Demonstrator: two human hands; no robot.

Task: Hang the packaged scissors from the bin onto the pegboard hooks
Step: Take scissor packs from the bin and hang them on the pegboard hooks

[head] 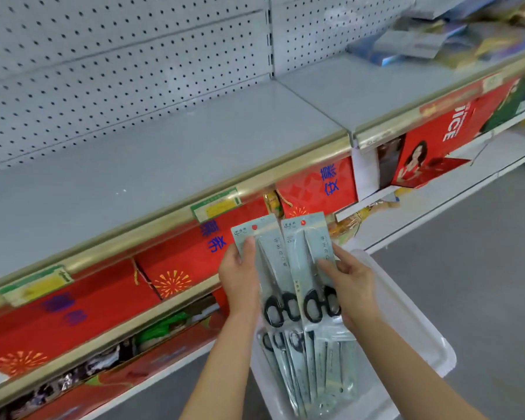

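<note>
Two packaged scissors are held upright side by side above the white bin (419,338). My left hand (238,277) grips the left pack (267,268) along its left edge, thumb on the front. My right hand (350,283) grips the right pack (308,262) along its right edge. Both packs are pale grey-green cards holding black-handled scissors with blades pointing up. Several more packs (312,368) lie in the bin below. The grey pegboard (119,65) rises behind the shelf at upper left; I see no hooks on it.
A bare grey shelf (164,159) with a gold price rail (170,216) runs in front of the pegboard. Red gift boxes (176,265) fill the shelves below. Blurred goods (437,40) lie on the shelf at upper right. Grey floor (482,237) is to the right.
</note>
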